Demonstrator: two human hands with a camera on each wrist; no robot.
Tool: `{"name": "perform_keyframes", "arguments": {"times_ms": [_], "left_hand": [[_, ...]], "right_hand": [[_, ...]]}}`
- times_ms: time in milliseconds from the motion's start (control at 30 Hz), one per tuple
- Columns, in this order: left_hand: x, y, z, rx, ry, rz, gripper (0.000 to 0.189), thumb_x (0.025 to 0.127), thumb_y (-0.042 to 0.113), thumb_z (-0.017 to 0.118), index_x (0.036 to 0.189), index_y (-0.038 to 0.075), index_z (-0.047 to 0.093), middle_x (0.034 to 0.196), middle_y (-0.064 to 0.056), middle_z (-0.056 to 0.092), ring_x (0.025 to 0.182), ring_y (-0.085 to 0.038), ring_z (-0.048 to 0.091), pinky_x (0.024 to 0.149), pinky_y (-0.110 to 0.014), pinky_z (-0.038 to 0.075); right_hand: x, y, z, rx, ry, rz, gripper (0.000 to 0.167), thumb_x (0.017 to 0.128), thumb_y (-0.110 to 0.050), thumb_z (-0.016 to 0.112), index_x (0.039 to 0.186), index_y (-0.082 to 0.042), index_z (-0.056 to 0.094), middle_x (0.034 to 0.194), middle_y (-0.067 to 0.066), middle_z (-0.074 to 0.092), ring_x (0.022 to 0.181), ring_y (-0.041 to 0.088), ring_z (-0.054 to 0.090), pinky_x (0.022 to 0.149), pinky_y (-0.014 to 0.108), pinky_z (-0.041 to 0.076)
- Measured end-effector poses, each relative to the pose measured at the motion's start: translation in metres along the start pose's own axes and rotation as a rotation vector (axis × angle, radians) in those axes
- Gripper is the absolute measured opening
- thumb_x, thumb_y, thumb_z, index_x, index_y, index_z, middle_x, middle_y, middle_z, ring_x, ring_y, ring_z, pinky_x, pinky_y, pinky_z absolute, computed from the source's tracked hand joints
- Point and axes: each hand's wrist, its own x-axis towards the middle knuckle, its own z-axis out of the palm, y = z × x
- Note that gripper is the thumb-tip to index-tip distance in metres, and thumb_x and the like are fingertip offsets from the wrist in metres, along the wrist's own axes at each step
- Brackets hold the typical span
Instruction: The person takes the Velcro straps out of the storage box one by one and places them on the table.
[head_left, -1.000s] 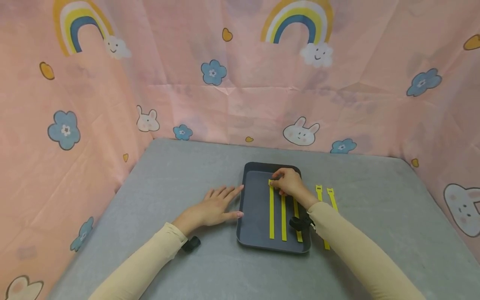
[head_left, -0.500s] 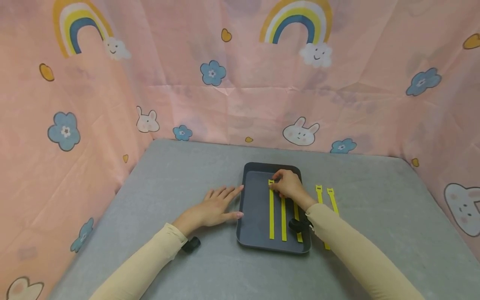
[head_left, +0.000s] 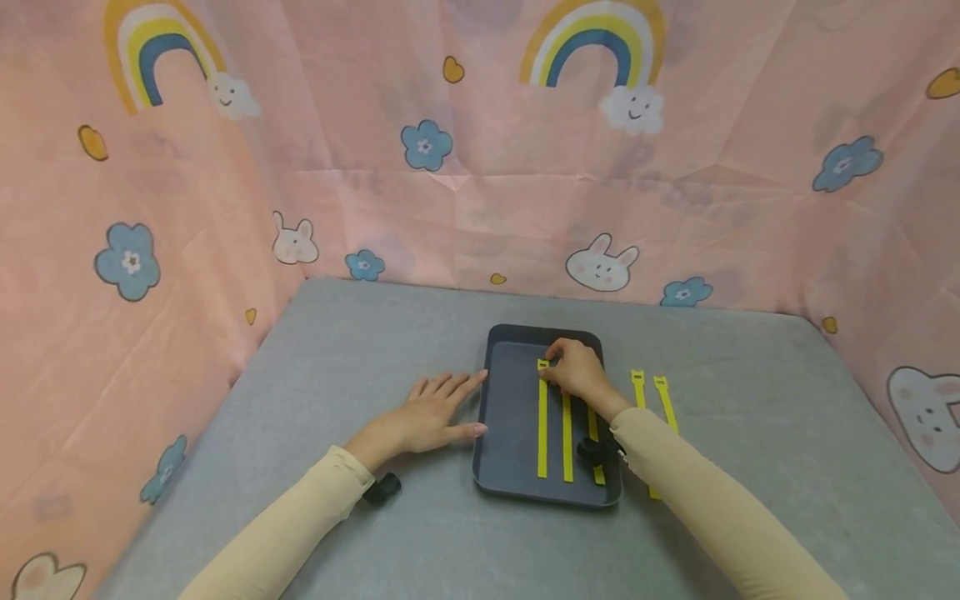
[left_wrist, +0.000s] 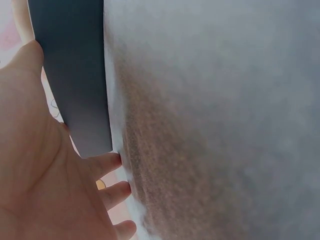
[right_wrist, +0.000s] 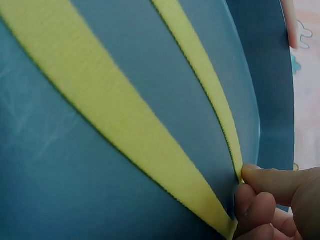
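A dark grey rectangular tray holds three yellow hook-and-loop cable ties laid lengthwise side by side. My right hand reaches over its far end and pinches the slotted head end of the leftmost cable tie. In the right wrist view the thumb meets that narrow tie at its end. The middle cable tie and the right one are partly hidden under the hand and wrist. Fingers spread, my left hand touches the tray's left side with its fingertips; the left wrist view shows the tray wall beside the palm.
Two more yellow cable ties lie right of the tray on the grey tabletop, partly covered by the right sleeve. A pink printed curtain stands behind the table and along both sides.
My right hand has shifted very slightly at the leftmost tie's head. The left hand, the tray and the ties stay in place.
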Motion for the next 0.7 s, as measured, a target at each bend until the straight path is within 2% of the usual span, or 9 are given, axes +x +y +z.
{"name": "perform_keyframes", "arguments": {"times_ms": [167, 467, 700], "left_hand": [[0.0001, 0.0005, -0.0002, 0.002, 0.002, -0.002, 0.083, 0.097, 0.065, 0.043, 0.161, 0.031, 0.001, 0.166, -0.012, 0.019, 0.153, -0.039, 0.017, 0.119, -0.067, 0.012], [0.0005, -0.0008, 0.0020, 0.011, -0.007, -0.012, 0.082, 0.097, 0.066, 0.041, 0.160, 0.033, 0.001, 0.167, -0.011, 0.019, 0.154, -0.039, 0.016, 0.120, -0.066, 0.011], [0.0015, -0.0019, 0.0019, 0.008, -0.002, -0.010, 0.082, 0.097, 0.066, 0.041, 0.160, 0.033, 0.000, 0.167, -0.010, 0.019, 0.154, -0.039, 0.017, 0.120, -0.066, 0.011]], "right_hand": [[0.0012, -0.0002, 0.0006, -0.026, -0.002, 0.002, 0.032, 0.089, -0.015, 0.073, 0.114, 0.000, 0.060, 0.077, 0.011, 0.072, 0.048, 0.013, 0.055, 0.051, 0.027, 0.047], [0.0005, 0.0010, 0.0039, -0.010, 0.010, -0.040, 0.021, 0.089, -0.013, 0.072, 0.102, -0.001, 0.061, 0.073, 0.009, 0.066, 0.048, 0.013, 0.053, 0.050, 0.028, 0.045], [0.0029, 0.0020, 0.0025, -0.038, 0.005, -0.038, 0.033, 0.090, -0.016, 0.073, 0.115, 0.002, 0.060, 0.079, 0.012, 0.070, 0.054, 0.014, 0.058, 0.053, 0.029, 0.048]]}}
